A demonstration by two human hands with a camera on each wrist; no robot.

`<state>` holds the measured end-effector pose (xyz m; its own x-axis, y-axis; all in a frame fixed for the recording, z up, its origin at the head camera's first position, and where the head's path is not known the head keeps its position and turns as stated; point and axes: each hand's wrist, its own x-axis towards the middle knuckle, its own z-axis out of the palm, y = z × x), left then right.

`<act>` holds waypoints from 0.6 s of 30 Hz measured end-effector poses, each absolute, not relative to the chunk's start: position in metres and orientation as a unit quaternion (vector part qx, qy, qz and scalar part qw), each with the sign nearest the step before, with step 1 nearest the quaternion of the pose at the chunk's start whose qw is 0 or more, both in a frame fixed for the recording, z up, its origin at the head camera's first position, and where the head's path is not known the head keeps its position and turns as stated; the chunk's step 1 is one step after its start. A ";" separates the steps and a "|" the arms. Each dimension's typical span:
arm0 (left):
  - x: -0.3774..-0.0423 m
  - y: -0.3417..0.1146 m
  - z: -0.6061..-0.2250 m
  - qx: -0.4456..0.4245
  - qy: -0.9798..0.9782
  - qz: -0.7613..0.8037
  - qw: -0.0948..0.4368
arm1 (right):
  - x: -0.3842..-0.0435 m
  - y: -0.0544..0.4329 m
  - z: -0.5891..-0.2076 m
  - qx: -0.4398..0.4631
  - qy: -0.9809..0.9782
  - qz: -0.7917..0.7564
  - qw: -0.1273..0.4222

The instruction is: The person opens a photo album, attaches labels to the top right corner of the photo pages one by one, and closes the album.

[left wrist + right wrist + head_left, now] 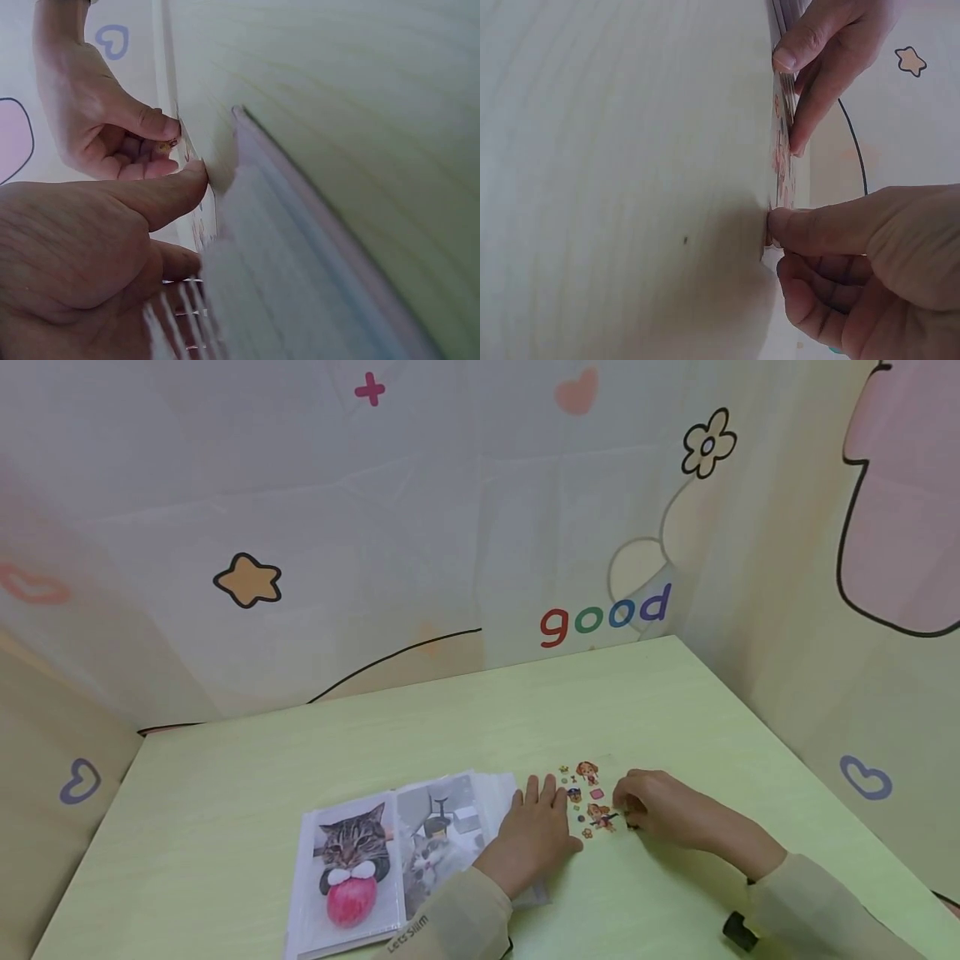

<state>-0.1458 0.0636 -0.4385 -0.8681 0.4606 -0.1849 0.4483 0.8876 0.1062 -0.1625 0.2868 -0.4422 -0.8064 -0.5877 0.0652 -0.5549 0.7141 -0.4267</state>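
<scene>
A clear sticker sheet [596, 797] printed with small cartoon puppies lies on the table, right of an open photo album [306, 893]. My left hand [531, 839] rests with its fingers extended over the sheet's left edge, beside the album's loose page edges. At the sheet's right edge my right hand [670, 808] has its fingers curled, thumb against forefinger. In the left wrist view, a small orange-brown sticker [168, 145] shows between that thumb and the fingers. Whether it is still attached to the sheet is hidden.
The album shows a cat picture with a pink ball [352, 900] and a greyer cat picture [438, 827]. A small black object [740, 932] is by the right sleeve. Printed cloth [450, 527] surrounds the pale green table [225, 793] at the back and sides.
</scene>
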 end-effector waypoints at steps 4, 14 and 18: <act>-0.146 0.064 -0.439 0.232 0.966 0.035 0.104 | -0.162 0.288 -0.442 -0.285 0.929 -0.234 0.043; -0.148 0.064 -0.442 0.232 0.965 0.045 0.111 | -0.163 0.291 -0.445 -0.300 0.925 -0.232 0.022; -0.148 0.064 -0.441 0.233 0.966 0.042 0.107 | -0.163 0.292 -0.446 -0.304 0.923 -0.236 0.015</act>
